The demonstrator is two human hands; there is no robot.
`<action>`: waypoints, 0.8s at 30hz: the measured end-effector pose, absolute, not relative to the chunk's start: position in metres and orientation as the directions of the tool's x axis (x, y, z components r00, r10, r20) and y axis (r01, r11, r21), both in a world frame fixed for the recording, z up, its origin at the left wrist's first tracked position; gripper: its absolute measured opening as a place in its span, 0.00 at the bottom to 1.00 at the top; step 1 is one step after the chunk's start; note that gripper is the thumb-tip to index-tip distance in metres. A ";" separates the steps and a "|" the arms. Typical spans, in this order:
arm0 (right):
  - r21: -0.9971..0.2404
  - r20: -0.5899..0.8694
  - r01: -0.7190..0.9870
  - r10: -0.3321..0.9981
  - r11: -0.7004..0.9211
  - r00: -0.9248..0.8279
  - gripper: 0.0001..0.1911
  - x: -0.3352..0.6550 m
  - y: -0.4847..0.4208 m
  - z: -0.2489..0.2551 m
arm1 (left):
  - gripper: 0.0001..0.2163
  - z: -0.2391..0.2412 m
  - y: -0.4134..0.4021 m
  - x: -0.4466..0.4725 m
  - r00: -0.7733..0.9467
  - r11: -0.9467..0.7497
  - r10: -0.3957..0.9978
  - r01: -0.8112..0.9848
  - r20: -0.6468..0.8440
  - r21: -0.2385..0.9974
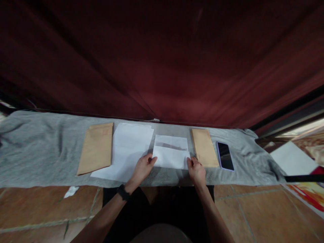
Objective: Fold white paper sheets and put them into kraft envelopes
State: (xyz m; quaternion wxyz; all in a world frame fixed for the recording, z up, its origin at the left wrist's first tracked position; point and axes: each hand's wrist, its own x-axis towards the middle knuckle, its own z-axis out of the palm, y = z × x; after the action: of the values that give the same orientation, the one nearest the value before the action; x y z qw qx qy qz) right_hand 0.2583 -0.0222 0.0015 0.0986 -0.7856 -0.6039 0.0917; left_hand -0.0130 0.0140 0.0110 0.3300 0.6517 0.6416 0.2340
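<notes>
A white sheet of paper lies in front of me with its lower part folded up over the rest. A darker shadow band runs along the fold's upper edge. My left hand pinches the sheet's left edge between thumb and fingers. At the right edge, my right hand grips the same sheet. Left of it is a stack of white paper, partly under a stack of brown envelopes. Close to my right hand is a narrower stack of brown envelopes.
A phone with a dark screen lies right of the narrow envelopes. Grey cloth covers the bench, and a dark red panel rises behind it. A white scrap lies on the tiled floor.
</notes>
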 end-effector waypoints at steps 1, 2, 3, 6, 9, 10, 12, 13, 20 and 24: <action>-0.236 -0.027 0.937 0.965 -0.259 0.260 0.19 0.256 -0.018 0.002 | 0.15 0.012 0.018 -0.012 0.056 0.059 0.989 0.708 -0.139 0.703; -0.206 -0.025 0.942 0.964 -0.264 0.265 0.18 0.254 -0.014 0.003 | 0.15 0.013 0.022 -0.010 0.045 0.078 0.985 0.737 -0.164 0.671; -0.179 -0.018 0.946 0.962 -0.270 0.271 0.18 0.252 -0.011 0.003 | 0.14 0.015 0.027 -0.009 0.035 0.097 0.981 0.766 -0.192 0.636; -0.124 0.012 0.949 0.956 -0.290 0.294 0.17 0.246 0.000 0.001 | 0.13 0.022 0.039 -0.005 0.020 0.129 0.965 0.833 -0.262 0.538; -0.091 0.033 0.947 0.949 -0.308 0.312 0.17 0.242 0.008 -0.002 | 0.12 0.030 0.048 -0.001 -0.004 0.139 0.959 0.880 -0.285 0.454; -0.082 0.040 0.946 0.948 -0.313 0.316 0.17 0.242 0.010 -0.003 | 0.12 0.032 0.050 0.001 -0.015 0.142 0.958 0.893 -0.285 0.428; -0.067 0.061 0.946 0.945 -0.318 0.322 0.17 0.242 0.015 -0.005 | 0.12 0.034 0.052 0.005 -0.035 0.144 0.960 0.914 -0.279 0.379; -0.062 0.072 0.946 0.944 -0.319 0.323 0.17 0.242 0.017 -0.005 | 0.12 0.034 0.053 0.007 -0.044 0.143 0.961 0.924 -0.272 0.354; -0.053 0.096 0.939 0.934 -0.341 0.345 0.17 0.241 0.036 -0.004 | 0.17 0.028 0.059 0.021 -0.056 0.088 0.986 0.973 -0.154 0.211; -0.055 0.095 0.934 0.929 -0.353 0.357 0.16 0.239 0.046 -0.003 | 0.19 0.024 0.063 0.026 -0.056 0.077 0.993 0.978 -0.108 0.194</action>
State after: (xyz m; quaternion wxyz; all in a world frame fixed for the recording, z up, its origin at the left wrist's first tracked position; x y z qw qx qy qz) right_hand 0.2395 0.0463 -0.0033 0.0495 -0.8223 -0.5665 -0.0237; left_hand 0.0262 0.0626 0.0239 0.1066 0.6786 0.7259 0.0343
